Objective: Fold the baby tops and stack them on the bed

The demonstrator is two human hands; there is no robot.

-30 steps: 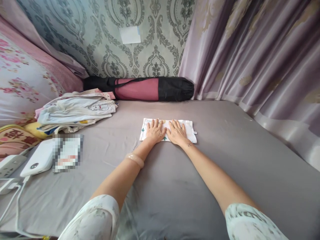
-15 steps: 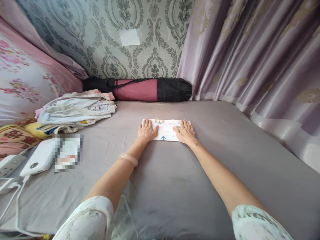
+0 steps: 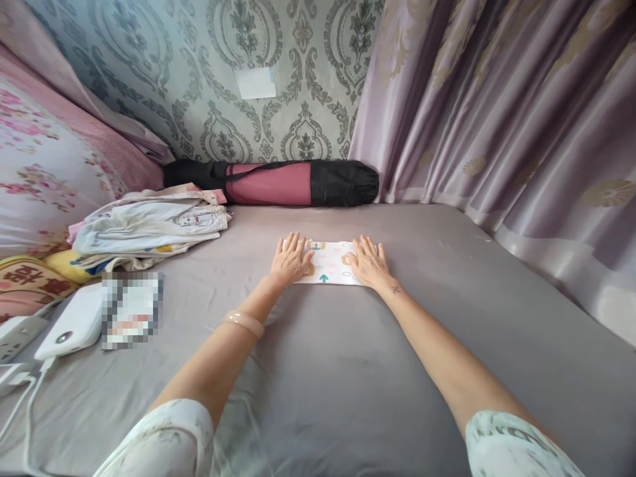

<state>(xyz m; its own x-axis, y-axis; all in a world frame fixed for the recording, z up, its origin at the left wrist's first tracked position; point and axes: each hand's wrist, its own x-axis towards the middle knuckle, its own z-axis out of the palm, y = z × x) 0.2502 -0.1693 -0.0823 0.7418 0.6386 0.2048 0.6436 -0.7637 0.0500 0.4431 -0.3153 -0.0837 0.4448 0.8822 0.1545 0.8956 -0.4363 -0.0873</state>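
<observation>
A white folded cloth [image 3: 328, 263] with small coloured prints, a green arrow among them, lies on the grey bed sheet [image 3: 338, 371]. My left hand [image 3: 292, 260] rests over the cloth's left end, palm down, fingers stretched forward. Over the right end lies my right hand [image 3: 370, 263], also flat, with its fingers slightly spread. Both thumbs point inward across the printed surface. The hands cover the cloth's two ends, and its middle shows between them. Neither hand grips anything.
A pile of folded clothes [image 3: 149, 222] lies at the left, beside floral bedding [image 3: 40, 165]. Nearer are a white power bank [image 3: 72, 321] with a cable and a power strip [image 3: 20, 334]. A rolled mat in a bag [image 3: 268, 184] lies along the wall; curtains [image 3: 472, 99] hang right.
The view has tilted up slightly, so the scene sits a little lower. My hands have shifted slightly outward on the cloth and stay flat.
</observation>
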